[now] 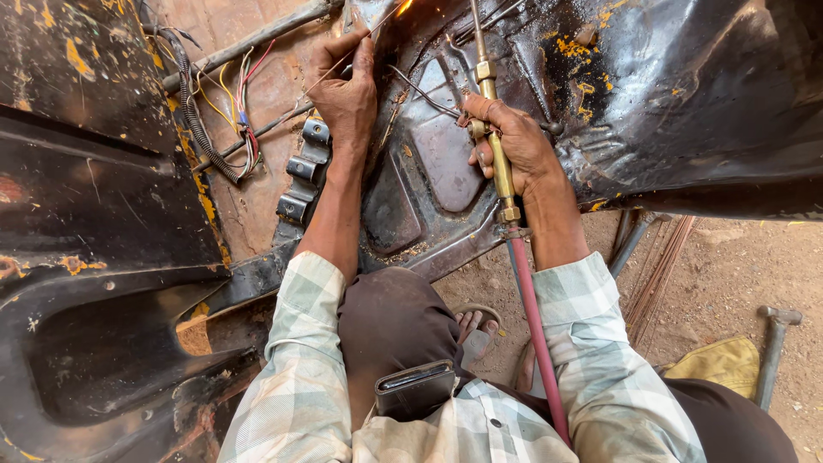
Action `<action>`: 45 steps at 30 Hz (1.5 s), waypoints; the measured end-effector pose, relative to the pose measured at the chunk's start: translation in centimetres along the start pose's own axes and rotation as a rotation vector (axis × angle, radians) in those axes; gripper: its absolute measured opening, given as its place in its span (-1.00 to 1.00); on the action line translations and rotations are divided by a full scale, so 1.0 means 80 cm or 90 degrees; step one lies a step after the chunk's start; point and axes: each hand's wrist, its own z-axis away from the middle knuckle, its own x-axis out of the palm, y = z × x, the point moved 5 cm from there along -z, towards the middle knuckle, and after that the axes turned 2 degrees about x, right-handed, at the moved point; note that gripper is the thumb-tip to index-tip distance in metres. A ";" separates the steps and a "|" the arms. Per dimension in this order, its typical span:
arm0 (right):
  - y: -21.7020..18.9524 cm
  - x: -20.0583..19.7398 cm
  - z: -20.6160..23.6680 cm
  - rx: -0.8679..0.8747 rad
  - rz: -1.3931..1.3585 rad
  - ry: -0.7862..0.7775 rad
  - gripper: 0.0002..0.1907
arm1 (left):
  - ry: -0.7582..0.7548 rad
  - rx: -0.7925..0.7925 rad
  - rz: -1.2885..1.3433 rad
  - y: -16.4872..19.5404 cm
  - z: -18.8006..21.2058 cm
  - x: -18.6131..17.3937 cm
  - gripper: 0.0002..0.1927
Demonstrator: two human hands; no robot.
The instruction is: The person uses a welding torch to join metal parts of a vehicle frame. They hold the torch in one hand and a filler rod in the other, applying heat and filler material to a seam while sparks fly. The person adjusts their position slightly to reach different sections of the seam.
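My right hand [513, 144] grips a brass gas torch [497, 137] whose thin tube runs up toward a bright orange glow [404, 7] at the top edge. A red hose [536, 330] trails from the torch back past my right sleeve. My left hand [345, 90] pinches a thin metal filler rod [339, 64] that slants up to the same glowing spot. Both hands work over a black, dented sheet-metal vehicle panel [429, 163] with yellow paint flecks.
A bundle of coloured wires and a ribbed black conduit [225, 120] lies left of my left hand. A black body panel [94, 257] fills the left side. On the dirt ground at right are thin rods [658, 274], a hammer [774, 343] and yellow cloth [720, 364]. A dark wallet [416, 387] sits in my shirt pocket.
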 end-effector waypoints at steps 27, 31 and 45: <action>-0.001 0.003 0.000 0.004 -0.001 0.004 -0.66 | 0.025 -0.003 0.042 -0.003 0.000 -0.002 -0.92; -0.002 0.003 0.000 -0.003 0.003 0.007 -0.66 | 0.020 -0.001 0.035 -0.004 -0.001 -0.002 -0.91; -0.003 0.005 -0.003 -0.012 -0.005 0.024 -0.68 | 0.020 -0.016 0.052 -0.001 -0.003 -0.001 -0.91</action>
